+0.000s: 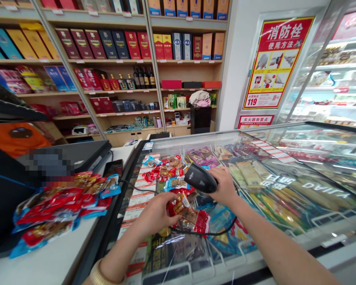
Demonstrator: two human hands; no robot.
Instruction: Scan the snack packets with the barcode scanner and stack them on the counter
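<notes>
My right hand (224, 185) is wrapped round a black barcode scanner (200, 178), its head pointing left above the glass lid. Between the fingers and thumb of my left hand (158, 213) is a red snack packet (180, 204) with brown food showing through clear film. Another red packet (200, 221) lies against it on the right. Just beyond, more red and blue snack packets (167, 168) lie in a loose group on the glass. The scanner's black cable (207, 233) loops over the glass below my hands.
A pile of red and blue snack packets (59, 202) covers part of the white counter (62, 253) at left, beside a dark phone (113, 168). The glass-topped freezer (284, 178) holds bagged goods and wire baskets. Shelves of boxes and bottles (112, 59) stand behind.
</notes>
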